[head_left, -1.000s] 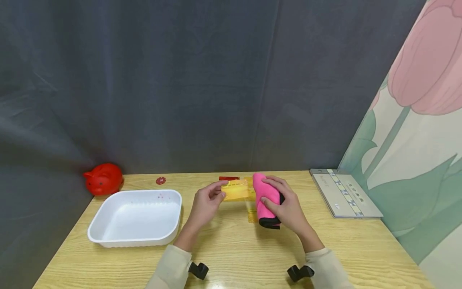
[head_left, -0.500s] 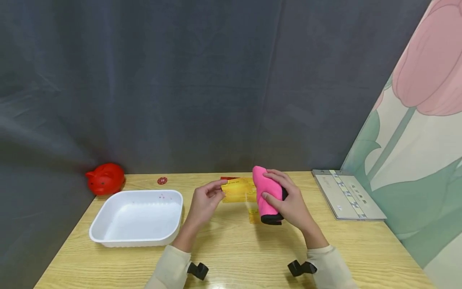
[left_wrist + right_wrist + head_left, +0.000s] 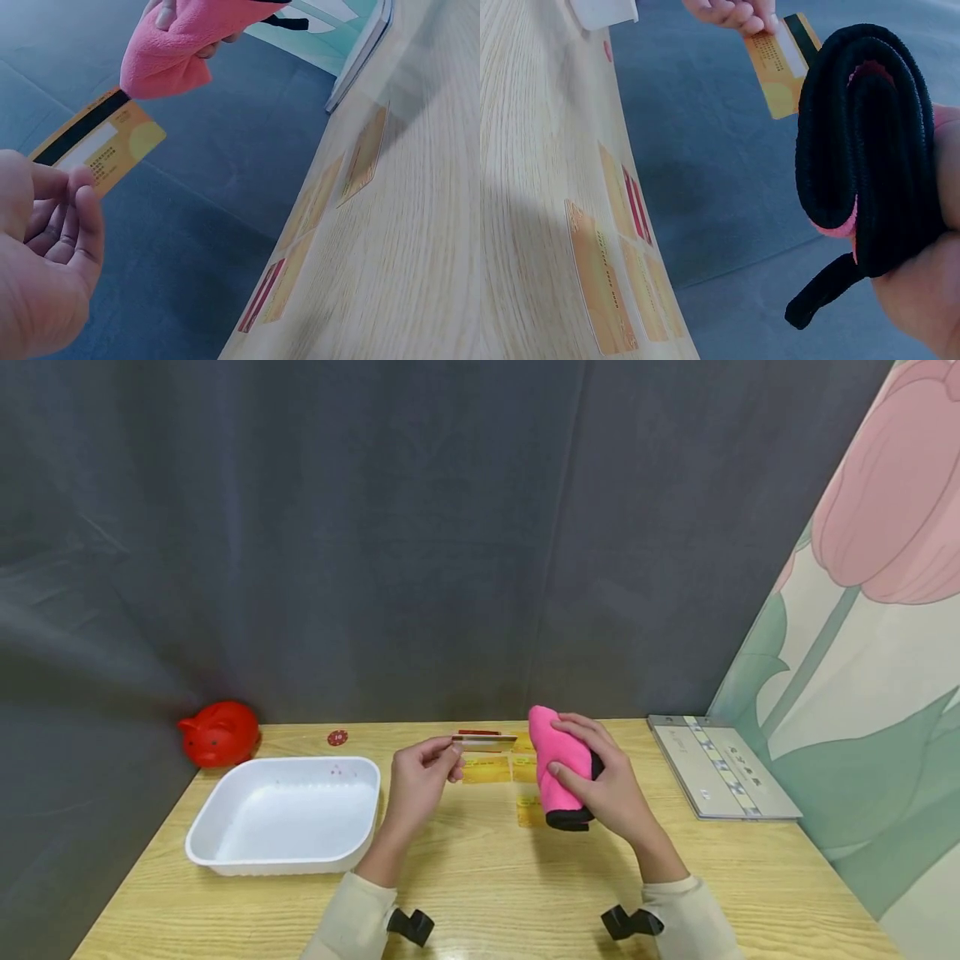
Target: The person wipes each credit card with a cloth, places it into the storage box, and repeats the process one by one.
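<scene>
My left hand (image 3: pixel 423 781) pinches a gold plastic card (image 3: pixel 112 150) by one end, above the table. The left wrist view shows its back, with a black magnetic stripe and a white strip; in the head view it is seen nearly edge-on. My right hand (image 3: pixel 609 785) grips a folded pink cloth (image 3: pixel 558 760) with black edging and a black loop (image 3: pixel 817 292). The cloth overlaps the card's far corner in both wrist views. Below lie several gold cards (image 3: pixel 486 770), partly hidden by the cloth, and a red-striped card (image 3: pixel 262 295) behind them.
A white plastic tray (image 3: pixel 285 860) stands left of my left hand. Behind it are a red piggy bank (image 3: pixel 220 734) and a red poker chip (image 3: pixel 337 737). A grey album (image 3: pixel 723 768) lies at the right by the flower-patterned wall. A dark curtain (image 3: pixel 450 543) hangs behind the table.
The held card has turned from its gold face toward the head camera to nearly edge-on, uncovering gold cards below. The cloth has come off its face and shifted slightly right, still held.
</scene>
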`<action>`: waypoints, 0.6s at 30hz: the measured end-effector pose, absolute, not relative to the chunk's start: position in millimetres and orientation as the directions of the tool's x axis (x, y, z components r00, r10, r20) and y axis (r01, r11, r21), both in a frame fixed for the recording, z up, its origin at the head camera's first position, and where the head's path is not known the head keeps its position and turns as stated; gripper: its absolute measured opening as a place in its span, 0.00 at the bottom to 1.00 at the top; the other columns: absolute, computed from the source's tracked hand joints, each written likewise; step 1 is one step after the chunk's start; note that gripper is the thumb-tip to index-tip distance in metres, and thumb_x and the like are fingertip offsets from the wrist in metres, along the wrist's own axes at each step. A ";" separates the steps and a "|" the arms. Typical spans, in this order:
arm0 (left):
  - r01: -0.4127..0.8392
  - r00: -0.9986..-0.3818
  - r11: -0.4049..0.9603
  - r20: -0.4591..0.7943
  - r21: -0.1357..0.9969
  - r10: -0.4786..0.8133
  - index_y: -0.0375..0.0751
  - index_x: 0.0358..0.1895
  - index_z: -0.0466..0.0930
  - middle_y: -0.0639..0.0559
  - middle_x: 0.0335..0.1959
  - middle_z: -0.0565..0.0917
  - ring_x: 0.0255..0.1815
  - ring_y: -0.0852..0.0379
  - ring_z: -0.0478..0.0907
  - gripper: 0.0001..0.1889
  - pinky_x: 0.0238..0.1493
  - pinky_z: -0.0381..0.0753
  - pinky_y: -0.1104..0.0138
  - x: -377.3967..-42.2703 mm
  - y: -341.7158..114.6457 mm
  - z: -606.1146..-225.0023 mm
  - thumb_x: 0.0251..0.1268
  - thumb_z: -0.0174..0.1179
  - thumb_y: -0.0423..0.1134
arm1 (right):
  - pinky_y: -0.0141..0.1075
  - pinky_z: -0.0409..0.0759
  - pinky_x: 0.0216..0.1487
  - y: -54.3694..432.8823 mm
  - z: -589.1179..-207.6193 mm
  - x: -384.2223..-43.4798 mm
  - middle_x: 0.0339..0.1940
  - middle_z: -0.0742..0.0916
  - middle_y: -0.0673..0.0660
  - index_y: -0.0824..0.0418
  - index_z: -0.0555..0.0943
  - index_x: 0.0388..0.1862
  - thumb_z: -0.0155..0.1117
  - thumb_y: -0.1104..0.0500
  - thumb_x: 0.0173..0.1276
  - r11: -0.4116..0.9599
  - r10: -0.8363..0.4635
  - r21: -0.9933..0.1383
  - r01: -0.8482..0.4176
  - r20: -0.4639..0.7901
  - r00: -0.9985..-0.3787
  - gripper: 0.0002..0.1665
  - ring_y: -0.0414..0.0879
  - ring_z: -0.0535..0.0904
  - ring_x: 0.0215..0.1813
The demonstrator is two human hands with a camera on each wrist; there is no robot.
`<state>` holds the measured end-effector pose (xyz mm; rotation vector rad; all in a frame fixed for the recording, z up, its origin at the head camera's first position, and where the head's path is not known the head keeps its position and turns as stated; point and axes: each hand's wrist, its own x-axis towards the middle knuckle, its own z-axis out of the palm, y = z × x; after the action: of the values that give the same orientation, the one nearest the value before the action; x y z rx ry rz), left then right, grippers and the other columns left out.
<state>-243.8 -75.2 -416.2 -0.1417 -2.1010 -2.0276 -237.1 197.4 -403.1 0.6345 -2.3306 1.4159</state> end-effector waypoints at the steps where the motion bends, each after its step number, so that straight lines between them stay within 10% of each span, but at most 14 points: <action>1: 0.218 -0.971 0.038 0.221 0.975 -0.090 0.29 0.47 0.88 0.40 0.29 0.88 0.23 0.61 0.82 0.11 0.29 0.84 0.72 -244.3 -75.4 -416.4 0.71 0.65 0.34 | 0.26 0.78 0.57 197.1 -403.1 -237.1 0.73 0.76 0.54 0.51 0.80 0.68 0.75 0.63 0.65 0.397 -0.198 -0.744 -0.538 0.503 -0.841 0.32 0.37 0.71 0.68; 7: 0.239 -0.952 0.152 0.263 0.959 -0.157 0.32 0.43 0.91 0.44 0.28 0.86 0.25 0.64 0.75 0.08 0.27 0.75 0.75 -245.9 -76.1 -418.5 0.67 0.69 0.34 | 0.28 0.81 0.54 194.9 -403.4 -236.4 0.73 0.76 0.52 0.49 0.80 0.67 0.76 0.64 0.64 0.374 -0.201 -0.758 -0.535 0.496 -0.844 0.32 0.37 0.72 0.68; 13: 0.284 -0.931 0.172 0.315 0.943 -0.185 0.31 0.45 0.91 0.41 0.46 0.88 0.44 0.57 0.84 0.10 0.43 0.82 0.77 -246.5 -76.8 -419.9 0.66 0.70 0.34 | 0.29 0.83 0.53 191.4 -404.4 -235.4 0.73 0.76 0.53 0.49 0.80 0.67 0.76 0.64 0.64 0.378 -0.214 -0.752 -0.540 0.496 -0.842 0.32 0.40 0.73 0.67; 18: 0.263 -0.948 0.102 0.277 0.959 -0.156 0.27 0.49 0.88 0.37 0.43 0.90 0.39 0.54 0.90 0.12 0.44 0.87 0.73 -245.6 -75.5 -419.6 0.68 0.67 0.31 | 0.29 0.83 0.53 189.9 -406.5 -235.8 0.72 0.77 0.52 0.49 0.81 0.67 0.76 0.64 0.64 0.378 -0.217 -0.751 -0.541 0.496 -0.841 0.32 0.39 0.73 0.67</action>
<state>-245.6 -75.5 -419.6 -0.1053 -2.0769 -1.9149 -235.8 189.9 -406.5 0.6641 -2.3276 1.4482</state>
